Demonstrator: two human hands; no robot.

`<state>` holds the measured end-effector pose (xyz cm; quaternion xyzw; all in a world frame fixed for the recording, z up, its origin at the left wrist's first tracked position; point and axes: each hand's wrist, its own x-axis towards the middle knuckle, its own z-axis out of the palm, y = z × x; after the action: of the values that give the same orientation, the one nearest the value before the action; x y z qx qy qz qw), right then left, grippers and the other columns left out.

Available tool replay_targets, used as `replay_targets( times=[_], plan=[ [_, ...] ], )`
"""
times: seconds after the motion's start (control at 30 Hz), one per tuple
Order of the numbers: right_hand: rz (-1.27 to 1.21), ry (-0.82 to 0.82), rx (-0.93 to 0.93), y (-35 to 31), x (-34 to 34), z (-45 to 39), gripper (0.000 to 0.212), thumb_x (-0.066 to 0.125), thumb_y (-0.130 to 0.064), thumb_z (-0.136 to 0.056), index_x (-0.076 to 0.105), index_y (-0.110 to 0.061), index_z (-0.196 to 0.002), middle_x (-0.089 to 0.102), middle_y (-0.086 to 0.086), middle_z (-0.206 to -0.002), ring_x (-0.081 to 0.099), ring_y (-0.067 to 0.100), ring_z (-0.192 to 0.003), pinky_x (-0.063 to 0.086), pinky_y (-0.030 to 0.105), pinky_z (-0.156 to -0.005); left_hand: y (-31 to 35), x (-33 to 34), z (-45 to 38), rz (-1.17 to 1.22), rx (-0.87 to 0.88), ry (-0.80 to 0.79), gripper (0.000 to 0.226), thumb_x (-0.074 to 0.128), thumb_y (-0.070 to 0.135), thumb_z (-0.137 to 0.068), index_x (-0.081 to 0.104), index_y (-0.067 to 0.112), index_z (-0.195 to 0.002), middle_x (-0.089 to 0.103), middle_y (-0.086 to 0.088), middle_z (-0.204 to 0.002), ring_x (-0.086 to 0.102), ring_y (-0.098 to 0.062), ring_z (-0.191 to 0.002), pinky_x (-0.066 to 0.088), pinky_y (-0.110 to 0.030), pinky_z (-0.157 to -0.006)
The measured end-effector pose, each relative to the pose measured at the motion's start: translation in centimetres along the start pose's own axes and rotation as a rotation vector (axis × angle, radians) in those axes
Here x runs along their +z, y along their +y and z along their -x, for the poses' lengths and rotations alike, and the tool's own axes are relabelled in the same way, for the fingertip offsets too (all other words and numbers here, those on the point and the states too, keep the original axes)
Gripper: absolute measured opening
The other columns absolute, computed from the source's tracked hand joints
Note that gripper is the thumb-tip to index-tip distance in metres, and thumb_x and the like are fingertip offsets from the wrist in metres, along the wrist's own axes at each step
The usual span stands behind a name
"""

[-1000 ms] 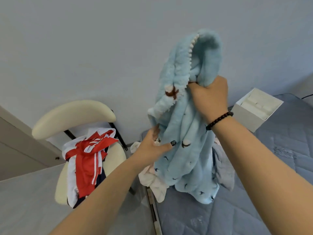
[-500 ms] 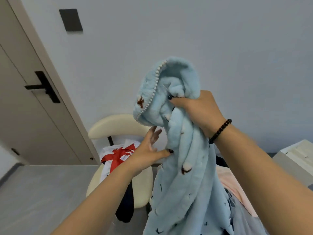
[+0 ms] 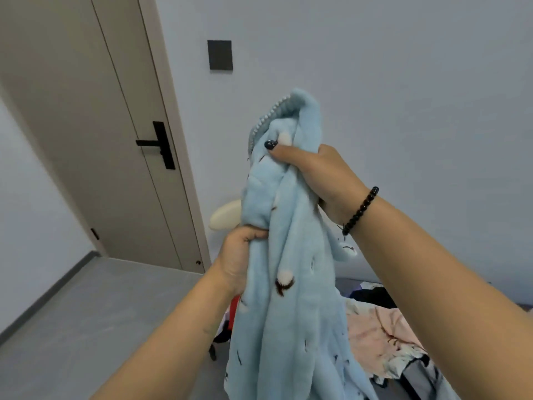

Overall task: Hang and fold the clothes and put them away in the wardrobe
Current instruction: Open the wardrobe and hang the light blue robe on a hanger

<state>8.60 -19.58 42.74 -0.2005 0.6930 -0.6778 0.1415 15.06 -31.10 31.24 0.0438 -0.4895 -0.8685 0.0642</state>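
Right of the closed beige door (image 3: 121,134), against a pale wall (image 3: 403,82) bearing a dark square panel (image 3: 220,54), hangs a fluffy light-blue garment (image 3: 288,284). Right hand (image 3: 323,177) clenches its upper folds; left hand (image 3: 240,255) grips an edge lower down. Grey floor (image 3: 72,327) lies below the door. Cream chair back (image 3: 226,217) shows behind the garment; mixed clothes pile (image 3: 377,333) farther right.
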Motion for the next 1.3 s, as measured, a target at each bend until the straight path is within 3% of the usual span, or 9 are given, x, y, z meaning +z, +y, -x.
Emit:
replay_targets(
  times=[0.13,0.37,0.57,0.67,0.83,1.0,1.13,1.23,1.3],
  plan=[
    [0.014,-0.027,-0.009,0.4,3.8,1.0,0.013,0.068,-0.017,-0.081,0.070,-0.011,-0.093,0.075,0.006,-0.087,0.073,0.021,-0.079,0.060,0.038,-0.076,3.8,-4.2,4.6,-0.237,0.097,0.114,0.052,0.063,0.009,-0.049,0.074,0.017,-0.099,0.075,-0.009,-0.093,0.070,-0.031,-0.087,0.056,-0.038,-0.068],
    [0.158,-0.082,-0.128,-1.3,11.0,2.0,0.013,0.064,-0.009,-0.080,0.070,-0.006,-0.092,0.074,0.008,-0.091,0.070,0.025,-0.085,0.056,0.043,-0.081,11.5,-12.9,13.7,-0.565,0.202,0.157,0.094,0.091,0.044,-0.046,0.052,0.026,-0.129,0.066,0.006,-0.124,0.064,-0.013,-0.112,0.055,-0.027,-0.084],
    [0.345,-0.204,-0.256,-1.7,17.9,1.6,0.008,0.069,-0.007,-0.078,0.068,-0.008,-0.086,0.071,0.001,-0.085,0.067,0.016,-0.078,0.055,0.025,-0.067,17.1,-20.9,21.0,-1.106,0.163,0.476,0.064,0.085,0.048,-0.050,0.059,0.053,-0.108,0.068,0.025,-0.105,0.064,0.003,-0.096,0.052,-0.027,-0.083],
    [0.461,-0.257,-0.341,-1.9,21.2,0.9,0.018,0.076,-0.012,-0.074,0.068,0.000,-0.085,0.069,0.006,-0.082,0.063,0.016,-0.073,0.052,0.027,-0.067,18.4,-24.3,24.2,-1.242,0.067,0.638,0.048,0.085,0.047,-0.056,0.066,0.039,-0.099,0.070,0.019,-0.095,0.065,-0.003,-0.089,0.052,-0.026,-0.076],
    [0.517,-0.329,-0.491,-3.0,26.3,-0.6,0.014,0.082,-0.018,-0.068,0.071,-0.014,-0.075,0.070,0.001,-0.077,0.063,0.015,-0.074,0.052,0.026,-0.067,19.1,-27.3,29.1,-1.051,-0.023,0.730,0.027,0.089,0.038,-0.056,0.072,0.036,-0.077,0.073,0.017,-0.080,0.069,-0.002,-0.071,0.050,-0.014,-0.054],
    [0.399,-0.310,-0.609,-2.7,31.3,-1.8,0.012,0.078,-0.027,-0.074,0.070,-0.017,-0.075,0.068,-0.004,-0.074,0.059,0.007,-0.068,0.050,0.019,-0.065,19.2,-27.0,31.3,-0.663,-0.078,0.550,0.060,0.091,0.038,-0.055,0.071,0.017,-0.108,0.072,-0.008,-0.112,0.069,-0.026,-0.102,0.056,-0.037,-0.084],
    [0.493,-0.298,-0.688,-1.6,34.6,-2.6,0.029,0.068,-0.025,-0.080,0.056,-0.009,-0.059,0.049,0.000,-0.058,0.039,0.009,-0.053,0.034,0.014,-0.046,19.4,-25.5,30.7,-0.365,0.159,0.636,0.053,0.087,0.025,-0.061,0.071,0.009,-0.110,0.070,-0.016,-0.113,0.069,-0.027,-0.098,0.058,-0.034,-0.079],
    [0.635,-0.335,-0.482,0.3,35.7,-2.5,0.021,0.065,-0.027,-0.083,0.054,-0.012,-0.093,0.044,0.008,-0.102,0.046,0.019,-0.074,0.041,0.028,-0.064,19.5,-23.6,29.3,-0.398,0.313,0.892,0.035,0.081,0.023,-0.072,0.070,0.017,-0.105,0.071,-0.013,-0.112,0.068,-0.024,-0.092,0.056,-0.037,-0.079],
    [0.704,-0.427,-0.403,1.9,35.5,-1.1,0.047,0.068,-0.026,-0.083,0.042,-0.012,-0.121,0.035,0.007,-0.120,0.048,0.019,-0.081,0.043,0.029,-0.070,19.2,-22.3,28.0,-0.409,0.390,1.082,0.016,0.081,0.026,-0.076,0.066,0.023,-0.079,0.072,-0.009,-0.096,0.066,-0.023,-0.081,0.054,-0.041,-0.078]
  ],
)
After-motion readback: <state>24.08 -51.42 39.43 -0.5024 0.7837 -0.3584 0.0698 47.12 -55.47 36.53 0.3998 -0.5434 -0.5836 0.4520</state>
